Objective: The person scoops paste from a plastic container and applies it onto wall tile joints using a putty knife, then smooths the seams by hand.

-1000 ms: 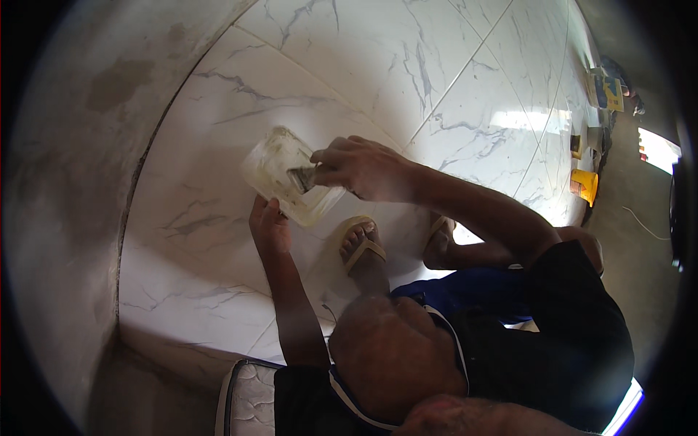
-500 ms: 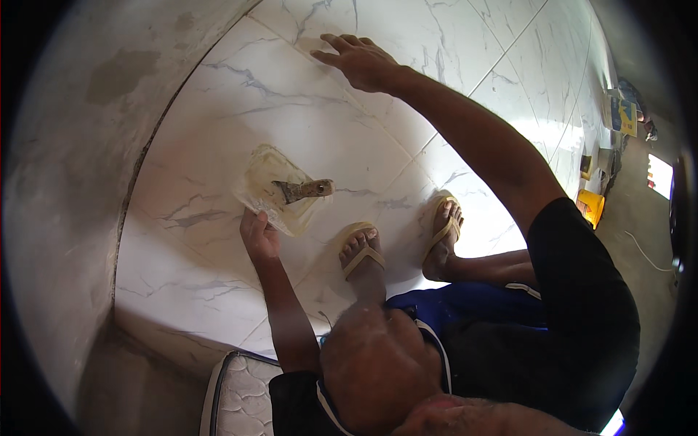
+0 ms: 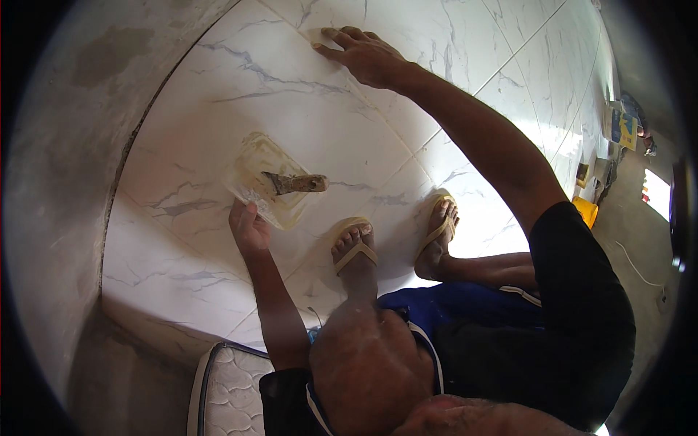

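My left hand (image 3: 249, 227) grips the near edge of a shallow, see-through plastic container (image 3: 270, 156) smeared with cream-coloured paste. In the container lies a putty knife (image 3: 294, 183), its worn handle jutting over the right side and its blade partly hidden in the paste. Far ahead, my right hand (image 3: 367, 58) reaches out to the marbled white tile floor (image 3: 349, 138). Its fingers are stretched out over a tile joint, beside a pale smear (image 3: 316, 35). Whether something thin is under the fingertips cannot be made out.
A rough grey wall (image 3: 73, 145) bounds the floor on the left. My sandalled feet (image 3: 355, 247) are on the tiles. Behind my left arm stands a quilted mattress (image 3: 233, 392). Off to the right are a yellow container (image 3: 585, 211), a blue-and-yellow package (image 3: 624, 129) and a thin cable (image 3: 636, 265).
The view has shifted slightly. My right hand stays at about the same tile joint, with its fingers a little differently placed. My left hand still holds the container.
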